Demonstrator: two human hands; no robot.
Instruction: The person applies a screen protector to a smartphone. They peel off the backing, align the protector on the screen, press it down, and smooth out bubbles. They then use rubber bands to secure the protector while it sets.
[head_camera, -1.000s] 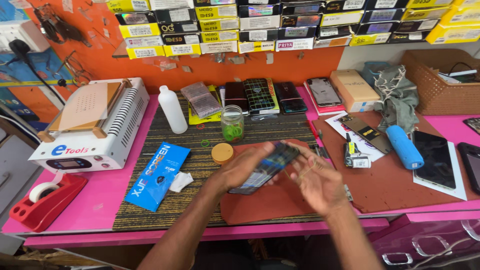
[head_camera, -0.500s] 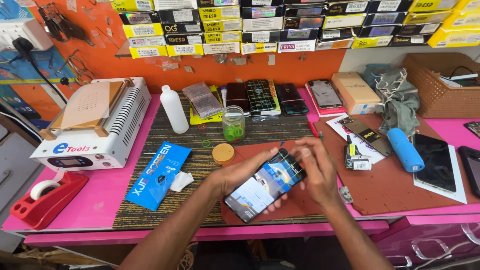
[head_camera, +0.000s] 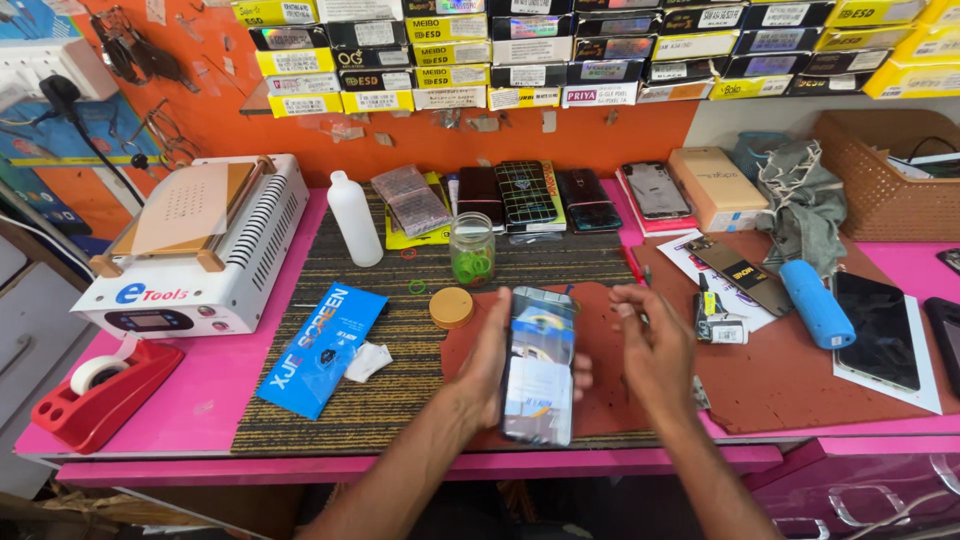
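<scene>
My left hand (head_camera: 487, 362) grips a smartphone (head_camera: 538, 365) by its left edge and holds it upright over a red-brown work mat (head_camera: 600, 420), glossy screen toward me. My right hand (head_camera: 655, 350) hovers just right of the phone with fingers spread and nothing in it; its fingertips are apart from the phone's edge. Under both hands runs a dark striped mat (head_camera: 400, 350) on the pink bench (head_camera: 200, 390).
A blue screen-protector packet (head_camera: 322, 350) and a crumpled wipe (head_camera: 367, 362) lie left of the hands. Behind stand a round cap (head_camera: 451, 307), a glass jar (head_camera: 472, 250) and a white bottle (head_camera: 355, 218). A blue roller (head_camera: 816, 304) and dark screens lie right; a white machine (head_camera: 195, 245) far left.
The phone has turned from a slanted, two-handed hold to upright in my left hand. My right hand has let go and drawn off to the right.
</scene>
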